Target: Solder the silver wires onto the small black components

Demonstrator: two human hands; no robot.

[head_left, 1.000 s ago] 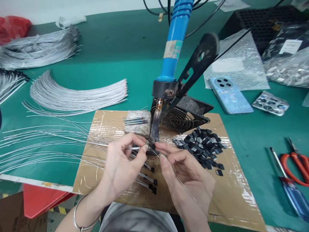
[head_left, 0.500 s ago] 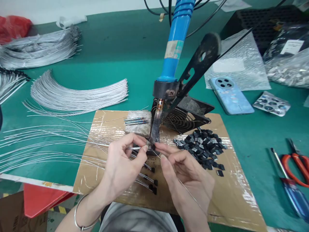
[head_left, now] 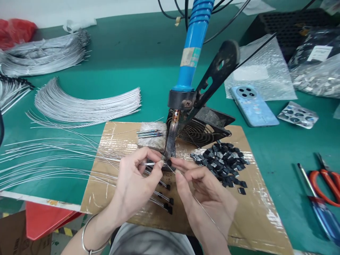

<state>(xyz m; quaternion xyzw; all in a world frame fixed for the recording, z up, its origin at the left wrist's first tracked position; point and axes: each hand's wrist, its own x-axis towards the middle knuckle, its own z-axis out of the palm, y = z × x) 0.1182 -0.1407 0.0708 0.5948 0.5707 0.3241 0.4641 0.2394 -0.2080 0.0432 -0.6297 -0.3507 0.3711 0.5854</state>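
My left hand [head_left: 139, 179] is closed, thumb and forefinger pinching thin silvery-white wires [head_left: 146, 163] just below the hot end of a blue-handled soldering iron [head_left: 190, 63]. A small black connector [head_left: 169, 163] shows at the wire ends, right by the iron's tip. Between the thumb and fingers of my right hand [head_left: 207, 194] runs a thin strand of solder wire [head_left: 205, 211], its end reaching toward that connector. The exact contact at the tip is too small to make out. Under my left hand lie several wires with black connectors [head_left: 169, 209] on their ends.
A cardboard sheet [head_left: 255, 212] covers the bench front. On it are a heap of black connectors [head_left: 223, 159], a black fan [head_left: 204, 127] and a wire-wrapped block [head_left: 152, 141]. Wire bundles [head_left: 87, 106] lie left. A phone [head_left: 255, 106], red-handled pliers [head_left: 325, 180] and a screwdriver [head_left: 321, 209] lie right.
Both hands stay almost in place by the iron's tip. The black connector at the wire ends shows more plainly now. The view has shifted very slightly.
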